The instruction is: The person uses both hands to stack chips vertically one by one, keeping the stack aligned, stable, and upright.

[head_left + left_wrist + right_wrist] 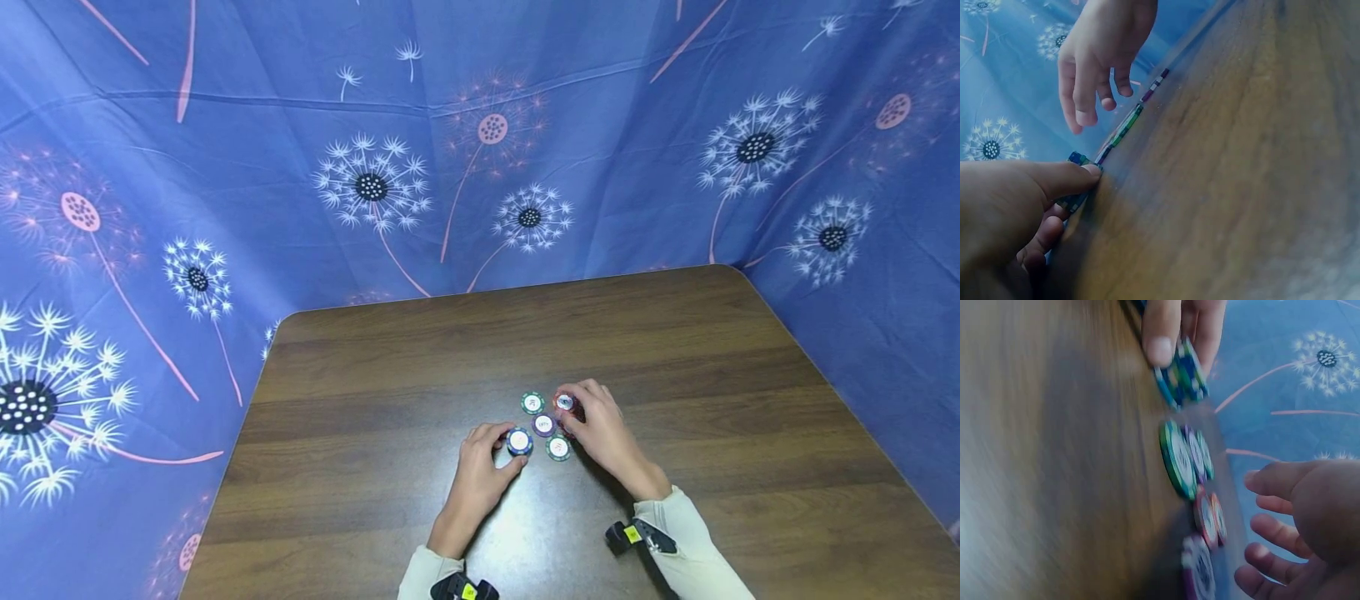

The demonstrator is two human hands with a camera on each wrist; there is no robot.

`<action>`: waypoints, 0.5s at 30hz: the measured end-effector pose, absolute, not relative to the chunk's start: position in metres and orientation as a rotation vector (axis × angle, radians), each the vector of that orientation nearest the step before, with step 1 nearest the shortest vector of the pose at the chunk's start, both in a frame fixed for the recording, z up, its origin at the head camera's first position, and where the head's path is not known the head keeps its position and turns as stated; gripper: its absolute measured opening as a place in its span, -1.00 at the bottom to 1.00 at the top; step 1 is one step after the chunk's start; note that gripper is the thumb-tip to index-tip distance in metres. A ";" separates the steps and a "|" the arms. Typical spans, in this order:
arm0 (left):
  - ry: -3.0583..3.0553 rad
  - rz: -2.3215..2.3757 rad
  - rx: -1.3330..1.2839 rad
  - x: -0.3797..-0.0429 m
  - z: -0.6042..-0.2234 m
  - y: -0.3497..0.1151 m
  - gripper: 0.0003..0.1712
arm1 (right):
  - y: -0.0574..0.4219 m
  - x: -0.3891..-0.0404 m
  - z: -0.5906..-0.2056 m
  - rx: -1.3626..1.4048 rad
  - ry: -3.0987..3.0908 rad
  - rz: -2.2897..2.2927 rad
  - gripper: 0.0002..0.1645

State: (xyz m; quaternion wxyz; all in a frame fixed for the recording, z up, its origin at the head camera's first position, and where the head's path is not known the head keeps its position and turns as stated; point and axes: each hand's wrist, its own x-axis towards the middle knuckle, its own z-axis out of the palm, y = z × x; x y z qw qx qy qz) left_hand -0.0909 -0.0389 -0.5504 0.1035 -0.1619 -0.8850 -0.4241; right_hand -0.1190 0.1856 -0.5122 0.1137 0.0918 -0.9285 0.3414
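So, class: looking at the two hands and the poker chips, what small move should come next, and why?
Probably the left hand should lift its blue chips clear, since its fingers already pinch them, while the right hand grips the red chip and loose chips lie between.

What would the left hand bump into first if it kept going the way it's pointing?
The left hand already pinches the blue chip; beyond it, probably the purple chip.

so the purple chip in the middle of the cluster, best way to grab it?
Probably by the rim, from above. The purple chip lies flat on the table, hemmed by the blue chip and green chip, so side access looks tight; slide it clear first, then pinch opposite edges.
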 end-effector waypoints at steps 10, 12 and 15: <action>-2.572 -1.259 -0.511 -0.093 -0.553 -0.039 -0.47 | 0.219 -0.149 -0.509 0.612 -2.906 0.987 -0.56; -2.560 -1.264 -0.526 -0.093 -0.553 -0.039 -0.46 | 0.226 -0.153 -0.508 0.693 -2.936 1.007 -0.50; -2.571 -1.279 -0.523 -0.093 -0.554 -0.041 -0.45 | 0.231 -0.157 -0.507 0.776 -2.984 1.039 -0.43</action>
